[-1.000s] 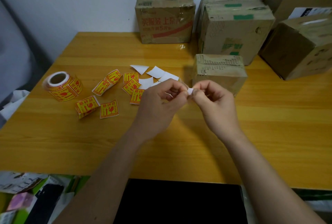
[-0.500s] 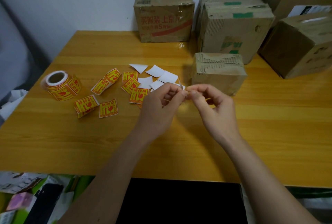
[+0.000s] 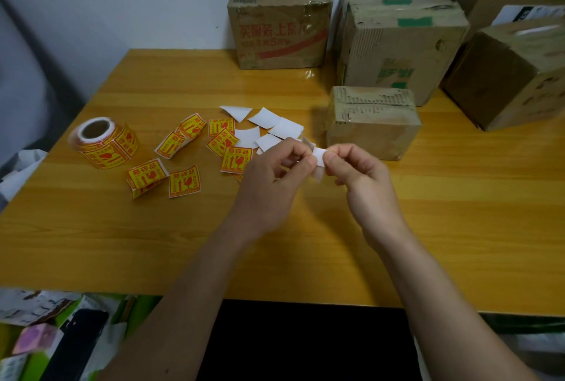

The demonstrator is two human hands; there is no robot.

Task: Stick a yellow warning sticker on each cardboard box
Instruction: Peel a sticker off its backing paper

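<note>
Stickers are the business here, and the head view, the only 1, shows one caught between both hands above the wooden table. The left hand has its fingers curled in, thumb and forefinger pinching the left edge of a small white piece; the right hand pinches its right edge the same way. Only the white side faces the camera, so whether this is sticker, backing, or both mid-peel cannot be told for sure; my judgement is that the backing is being separated.

Loose yellow stickers lie just left of the left hand, with bare white backing papers beyond them and the sticker roll well apart at the far left.

What the next move turns on: the small cardboard box sits just beyond the hands and slightly to the right, its long side running left to right and its front face toward the person. The right hand is the nearer one. 3 more boxes stand behind: the red-printed box, the green-taped box and the dark box at far right. No yellow sticker shows on any visible face, so the job looks barely started.
</note>
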